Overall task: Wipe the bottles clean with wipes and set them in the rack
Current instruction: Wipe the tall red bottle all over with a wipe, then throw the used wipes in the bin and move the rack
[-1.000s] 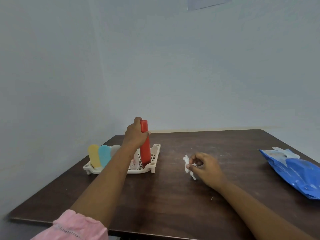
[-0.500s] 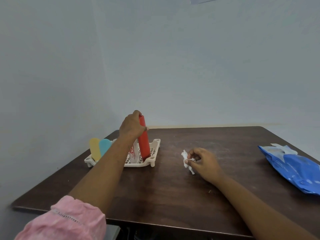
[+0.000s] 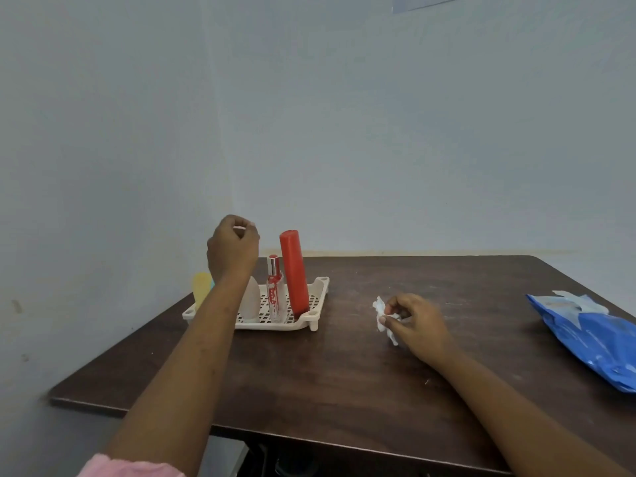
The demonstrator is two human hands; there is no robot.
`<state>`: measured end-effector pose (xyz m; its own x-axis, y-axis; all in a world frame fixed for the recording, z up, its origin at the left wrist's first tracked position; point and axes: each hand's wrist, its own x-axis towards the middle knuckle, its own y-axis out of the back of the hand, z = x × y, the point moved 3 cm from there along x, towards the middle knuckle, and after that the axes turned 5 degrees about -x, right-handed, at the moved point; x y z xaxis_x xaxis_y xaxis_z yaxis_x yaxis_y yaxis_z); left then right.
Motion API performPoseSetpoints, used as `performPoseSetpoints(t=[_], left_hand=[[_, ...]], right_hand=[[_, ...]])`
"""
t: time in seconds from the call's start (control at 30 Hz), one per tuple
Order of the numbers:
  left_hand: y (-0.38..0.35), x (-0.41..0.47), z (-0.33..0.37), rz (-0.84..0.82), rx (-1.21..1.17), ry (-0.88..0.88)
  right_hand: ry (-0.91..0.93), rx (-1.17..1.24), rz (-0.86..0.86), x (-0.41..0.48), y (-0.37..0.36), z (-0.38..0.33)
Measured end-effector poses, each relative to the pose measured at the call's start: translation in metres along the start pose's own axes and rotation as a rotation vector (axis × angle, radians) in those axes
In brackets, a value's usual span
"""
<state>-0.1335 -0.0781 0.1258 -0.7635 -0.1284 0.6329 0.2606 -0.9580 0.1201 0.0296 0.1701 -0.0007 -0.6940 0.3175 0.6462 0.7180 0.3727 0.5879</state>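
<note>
Nearest me, a soft pink sleeve (image 3: pixel 127 468) cuffs the left forearm. The dark, scuffed wood-grain surface (image 3: pixel 327 373) carries everything. The right hand (image 3: pixel 418 325) rests on it, its fingers (image 3: pixel 392 309) pinching a crumpled white wipe (image 3: pixel 382 316). Well to the right lies a glossy, crinkled blue wipes pack (image 3: pixel 592 335). Farther back sits a cream plastic rack (image 3: pixel 275 326) with a lattice floor. In it stand a tall, smooth red cylindrical bottle (image 3: pixel 294 270), nearly upright, and just beside it a slim clear spray bottle (image 3: pixel 275 294) with red print. The left hand (image 3: pixel 232 249) hovers above the rack, fingers curled into a fist, holding nothing, apart from the red bottle. A rounded yellow divider (image 3: pixel 201 287) rises at the rack's far left.
</note>
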Motion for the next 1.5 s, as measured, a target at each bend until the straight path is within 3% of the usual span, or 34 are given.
performPoseSetpoints(t=[0.47, 0.83, 1.0, 1.17, 1.3, 1.5], left_hand=[[-0.015, -0.059, 0.002, -0.153, -0.047, 0.153], [-0.096, -0.198, 0.082, -0.662, -0.309, 0.183], [-0.128, -0.315, 0.15, -0.949, -0.51, 0.191], [-0.139, -0.44, 0.2, -1.459, -0.673, 0.165], [-0.159, -0.524, 0.184, -1.708, -0.555, 0.216], [-0.188, -0.628, 0.121, -1.858, -0.19, 0.374]], right_hand=[[-0.052, 0.009, 0.103, -0.028, 0.03, -0.005], [-0.133, -0.102, 0.343, -0.105, 0.12, -0.005], [-0.326, -0.111, 0.542, -0.172, 0.21, 0.018], [-0.559, -0.198, 0.708, -0.274, 0.3, 0.052], [-0.865, -0.239, 0.846, -0.377, 0.33, 0.104], [-1.218, -0.18, 0.793, -0.499, 0.294, 0.173]])
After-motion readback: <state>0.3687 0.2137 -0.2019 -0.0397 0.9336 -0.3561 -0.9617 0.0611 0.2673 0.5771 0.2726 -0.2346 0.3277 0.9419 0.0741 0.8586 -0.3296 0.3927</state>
